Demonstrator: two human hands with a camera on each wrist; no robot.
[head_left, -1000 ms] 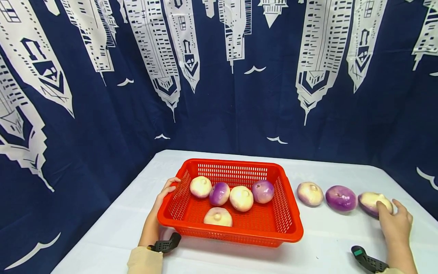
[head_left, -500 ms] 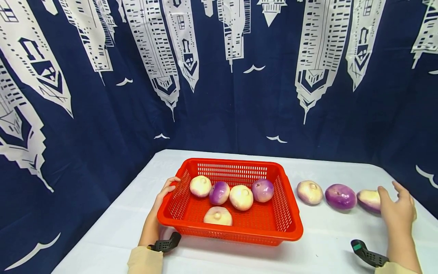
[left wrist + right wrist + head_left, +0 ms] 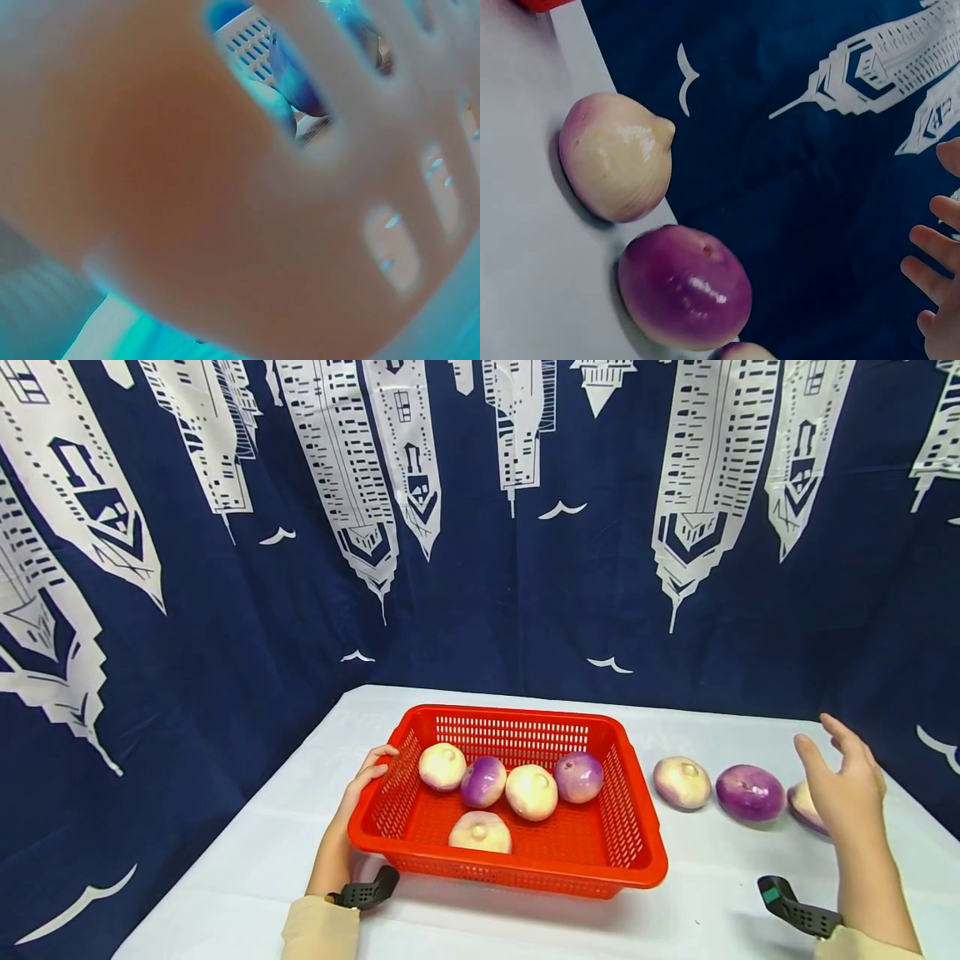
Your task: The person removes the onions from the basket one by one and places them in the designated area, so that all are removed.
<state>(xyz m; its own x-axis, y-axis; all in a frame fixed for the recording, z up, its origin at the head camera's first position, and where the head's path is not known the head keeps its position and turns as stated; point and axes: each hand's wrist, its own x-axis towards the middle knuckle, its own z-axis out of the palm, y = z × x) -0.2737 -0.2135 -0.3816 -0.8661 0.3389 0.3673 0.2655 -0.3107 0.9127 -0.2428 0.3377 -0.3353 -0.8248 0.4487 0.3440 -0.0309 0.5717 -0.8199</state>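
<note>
Head view takes in the whole red basket (image 3: 570,870) on the counter (image 3: 720,885), its long axis running left to right, five onions (image 3: 532,793) inside. The left hand (image 3: 362,782) hooks its fingers over the basket's left rim; the thumb cannot be made out. Raised, the right hand (image 3: 849,781) holds nothing, thumb and fingers well spread, and partly hides the end onion (image 3: 802,802). Next to that onion lies a purple onion (image 3: 750,793), longer from side to side, then a pale onion (image 3: 681,783), nearest the basket.

Right wrist view shows the pale onion's pointed nub in profile, aimed toward the blue cloth (image 3: 780,225). Left wrist view is mostly a blurred slotted surface (image 3: 315,210), with rounded shapes visible through one gap.
</note>
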